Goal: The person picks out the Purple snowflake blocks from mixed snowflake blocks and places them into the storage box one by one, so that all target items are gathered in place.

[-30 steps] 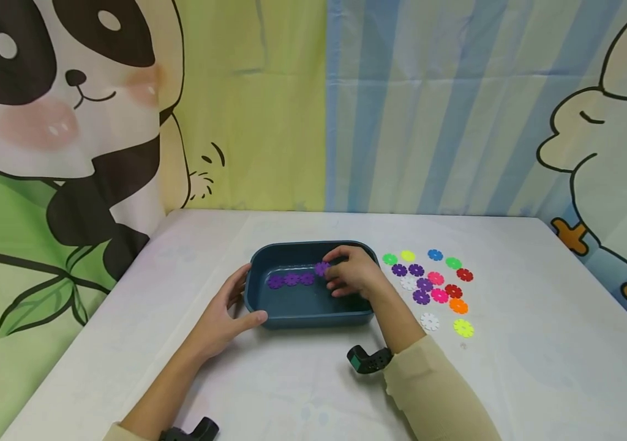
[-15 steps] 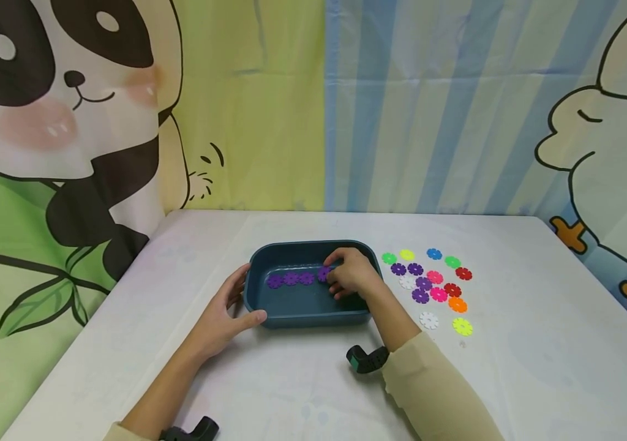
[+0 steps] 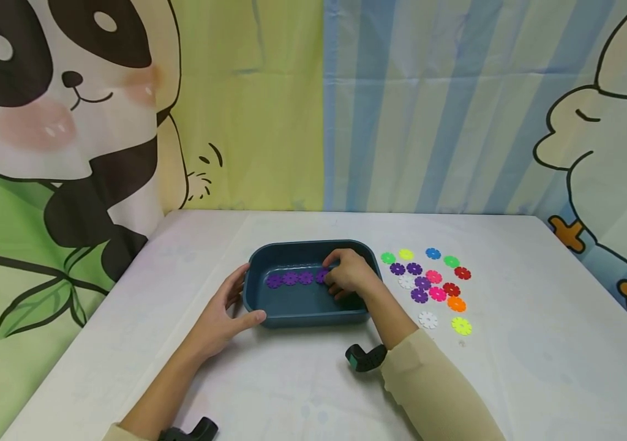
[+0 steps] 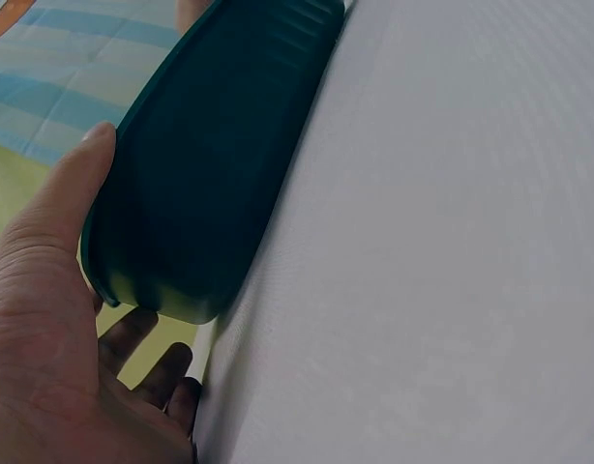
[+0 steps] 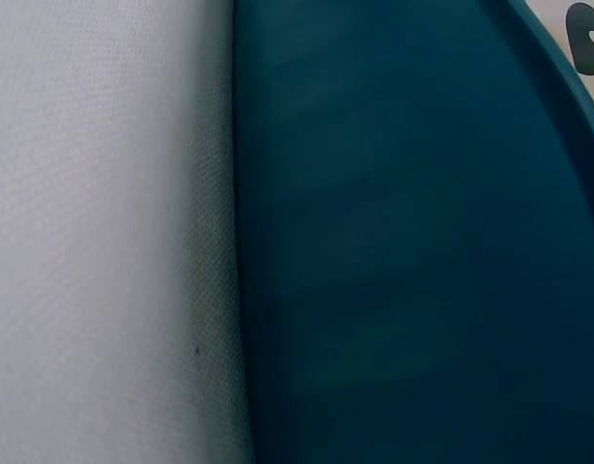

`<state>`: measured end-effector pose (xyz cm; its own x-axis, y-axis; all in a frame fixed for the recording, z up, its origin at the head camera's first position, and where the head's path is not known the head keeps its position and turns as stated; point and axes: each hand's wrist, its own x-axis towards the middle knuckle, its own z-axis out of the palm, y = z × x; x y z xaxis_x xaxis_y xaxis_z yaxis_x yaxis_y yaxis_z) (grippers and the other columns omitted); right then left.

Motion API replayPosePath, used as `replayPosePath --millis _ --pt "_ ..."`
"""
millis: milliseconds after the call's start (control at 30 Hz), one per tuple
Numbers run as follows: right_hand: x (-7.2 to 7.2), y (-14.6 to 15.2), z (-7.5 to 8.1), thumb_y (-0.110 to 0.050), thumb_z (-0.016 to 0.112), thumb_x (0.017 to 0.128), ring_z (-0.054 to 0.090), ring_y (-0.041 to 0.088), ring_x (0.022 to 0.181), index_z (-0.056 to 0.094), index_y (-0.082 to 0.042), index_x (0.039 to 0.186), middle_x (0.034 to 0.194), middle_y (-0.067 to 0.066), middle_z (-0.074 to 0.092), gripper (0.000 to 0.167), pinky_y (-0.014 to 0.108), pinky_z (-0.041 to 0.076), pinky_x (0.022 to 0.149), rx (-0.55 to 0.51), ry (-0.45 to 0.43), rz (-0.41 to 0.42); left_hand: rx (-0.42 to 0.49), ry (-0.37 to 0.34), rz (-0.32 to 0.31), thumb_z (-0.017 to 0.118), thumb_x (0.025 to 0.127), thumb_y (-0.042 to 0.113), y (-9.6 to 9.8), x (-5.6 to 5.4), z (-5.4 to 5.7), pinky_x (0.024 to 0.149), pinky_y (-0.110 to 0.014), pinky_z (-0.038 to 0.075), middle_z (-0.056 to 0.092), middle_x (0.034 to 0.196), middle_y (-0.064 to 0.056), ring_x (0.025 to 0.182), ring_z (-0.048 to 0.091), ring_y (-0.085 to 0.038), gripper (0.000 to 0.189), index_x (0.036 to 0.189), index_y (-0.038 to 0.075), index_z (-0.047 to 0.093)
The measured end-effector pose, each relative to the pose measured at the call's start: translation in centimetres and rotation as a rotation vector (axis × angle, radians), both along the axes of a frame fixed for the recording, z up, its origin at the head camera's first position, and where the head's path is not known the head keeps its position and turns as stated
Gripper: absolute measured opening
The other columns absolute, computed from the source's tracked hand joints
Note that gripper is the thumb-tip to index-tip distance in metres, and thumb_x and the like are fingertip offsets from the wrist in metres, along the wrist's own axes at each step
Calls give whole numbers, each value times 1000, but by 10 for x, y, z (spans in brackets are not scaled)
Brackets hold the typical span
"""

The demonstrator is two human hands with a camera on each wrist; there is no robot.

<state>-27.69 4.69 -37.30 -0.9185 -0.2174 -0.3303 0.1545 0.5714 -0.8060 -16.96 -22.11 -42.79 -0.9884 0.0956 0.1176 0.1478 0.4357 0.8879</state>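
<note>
A dark teal plastic tray (image 3: 313, 320) with raised walls stands on the white table. My left hand (image 3: 224, 318) holds its left end, the thumb at the near corner of the rim. In the left wrist view the thumb lies along the tray's wall (image 4: 195, 174) and the fingers bend round its end. Inside the tray, three purple notched plastic discs (image 3: 289, 278) lie in a row. My right hand (image 3: 351, 272) reaches over the right end and pinches another purple disc (image 3: 321, 275) just right of that row. The right wrist view shows only the tray's outer wall (image 5: 403, 232) and tablecloth.
Right of the tray, loose notched discs in several colours lie scattered, among them a blue disc (image 3: 433, 253), an orange disc (image 3: 456, 304) and a white disc (image 3: 428, 320). A cartoon-printed curtain (image 3: 269, 122) hangs behind the table (image 3: 539, 367).
My right hand has lowered the purple disc slightly, to the level of the row in the tray. The left hand and the tray stay where they were.
</note>
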Motion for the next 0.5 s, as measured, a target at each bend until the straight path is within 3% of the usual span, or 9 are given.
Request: replayPosePath --millis 367,500 --pt "6 4 11 -28 64 103 74 28 85 57 -6 137 106 19 72 41 37 64 68 -21 34 37 8 3 6 80 90 31 0 1 1 123 -62 29 40 164 -9 151 37 -33 92 164 32 25" --pt "7 8 13 -44 60 103 75 29 89 54 -5 141 112 21 72 54 39 65 74 -29 38 54 10 5 5 80 89 31 0 1 0 123 -62 29 40 164 -9 151 37 -33 92 164 32 25"
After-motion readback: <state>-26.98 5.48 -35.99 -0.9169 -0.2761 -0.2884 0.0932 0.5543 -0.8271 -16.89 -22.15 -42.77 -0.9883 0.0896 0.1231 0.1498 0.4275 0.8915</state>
